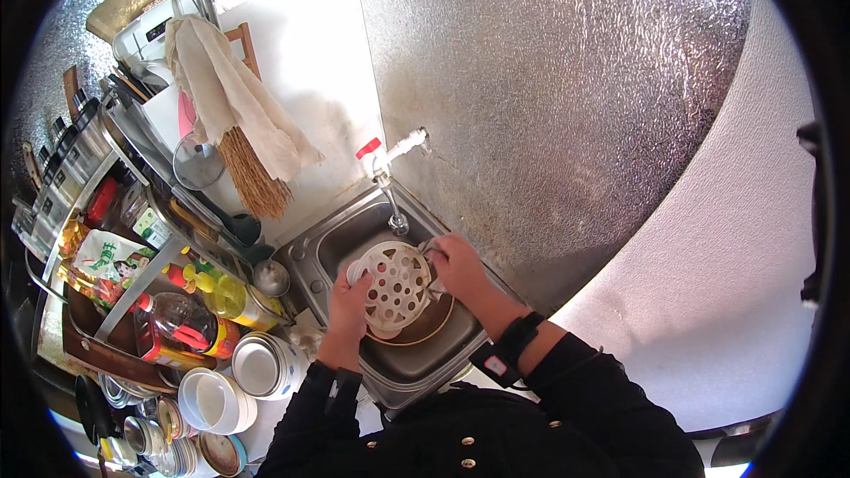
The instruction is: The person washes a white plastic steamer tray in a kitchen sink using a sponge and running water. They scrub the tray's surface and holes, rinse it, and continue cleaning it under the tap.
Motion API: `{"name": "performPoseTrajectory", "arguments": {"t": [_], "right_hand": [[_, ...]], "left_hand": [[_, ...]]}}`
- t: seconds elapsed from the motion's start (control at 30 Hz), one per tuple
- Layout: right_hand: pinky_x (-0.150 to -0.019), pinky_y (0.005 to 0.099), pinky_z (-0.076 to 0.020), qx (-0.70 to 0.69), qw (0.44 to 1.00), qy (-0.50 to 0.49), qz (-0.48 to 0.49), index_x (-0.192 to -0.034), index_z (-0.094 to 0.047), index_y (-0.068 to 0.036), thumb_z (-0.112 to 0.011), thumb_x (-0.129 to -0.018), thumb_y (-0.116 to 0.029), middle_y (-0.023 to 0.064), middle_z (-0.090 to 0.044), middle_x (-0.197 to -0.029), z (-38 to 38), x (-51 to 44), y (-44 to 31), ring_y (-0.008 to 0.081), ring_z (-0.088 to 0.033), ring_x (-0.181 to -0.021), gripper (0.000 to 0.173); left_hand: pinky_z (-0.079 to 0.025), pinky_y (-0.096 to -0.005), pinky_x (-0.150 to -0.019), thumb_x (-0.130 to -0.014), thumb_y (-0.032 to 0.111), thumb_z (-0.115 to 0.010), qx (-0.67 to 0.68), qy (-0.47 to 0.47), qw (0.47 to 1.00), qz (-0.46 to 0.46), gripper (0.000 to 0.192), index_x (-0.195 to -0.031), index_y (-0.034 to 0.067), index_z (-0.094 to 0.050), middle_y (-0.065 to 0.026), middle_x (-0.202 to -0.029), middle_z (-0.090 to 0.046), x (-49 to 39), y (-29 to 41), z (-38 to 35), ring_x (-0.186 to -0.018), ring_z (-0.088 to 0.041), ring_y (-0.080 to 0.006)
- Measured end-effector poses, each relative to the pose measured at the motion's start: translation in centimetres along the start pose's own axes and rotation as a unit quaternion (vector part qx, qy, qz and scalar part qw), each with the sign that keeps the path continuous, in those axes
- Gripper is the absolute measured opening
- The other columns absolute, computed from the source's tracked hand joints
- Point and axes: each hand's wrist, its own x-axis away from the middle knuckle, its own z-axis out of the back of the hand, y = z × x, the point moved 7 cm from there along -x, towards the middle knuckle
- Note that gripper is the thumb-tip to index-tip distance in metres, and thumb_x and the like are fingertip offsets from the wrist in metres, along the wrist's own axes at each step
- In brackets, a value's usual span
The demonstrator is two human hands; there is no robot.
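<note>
My left hand (348, 305) grips the left edge of a round white perforated rack (397, 299), which seems to be plastic and is held tilted over the sink. At the rack's right edge, my right hand (458, 267) holds a crumpled greyish cloth (435, 289) against the rim. Under the rack a round brownish pan or basin (438, 322) rests in the stainless steel sink (425, 382); the rack hides much of it. Just beyond the rack hangs the metal spout of the tap (397, 222), whose valve has a red handle (368, 148).
To the left, a rack holds bottles (179, 318), packets and jars (73, 139). Stacked bowls (255, 365) stand close to my left forearm. A whisk brush (252, 172) and beige cloth (226, 93) hang by the wall. Foil-like sheeting (531, 113) covers the wall behind the tap.
</note>
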Motion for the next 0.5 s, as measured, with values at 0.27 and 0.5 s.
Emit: {"name": "performPoseTrajectory", "arguments": {"t": [0.27, 0.5], "right_hand": [[-0.071, 0.0379, -0.0441, -0.012, 0.999, 0.008, 0.034, -0.097, -0.054, -0.003, -0.059, -0.075, -0.010, 0.0149, -0.055, -0.089, -1.1, -0.3, -1.1, 0.0326, -0.054, -0.081, 0.023], [-0.073, 0.0390, -0.0439, -0.024, 0.998, -0.054, -0.021, -0.091, -0.058, -0.005, -0.058, -0.072, -0.009, 0.0139, -0.055, -0.086, -2.3, 0.5, 0.1, 0.0334, -0.053, -0.084, 0.019]], "left_hand": [[-0.049, -0.0251, -0.066, -0.084, 0.006, -0.053, -0.009, -0.023, 0.999, 0.026, 0.025, -0.108, 0.003, -0.053, -0.0041, -0.092, -0.060, -0.1, -0.9, -1.4, -0.075, -0.059, -0.0107], [-0.049, -0.0246, -0.067, -0.083, 0.004, -0.052, -0.094, -0.022, 0.995, 0.011, 0.024, -0.107, 0.002, -0.053, -0.0049, -0.092, -0.061, 0.3, -0.7, -0.8, -0.078, -0.059, -0.0129]]}}
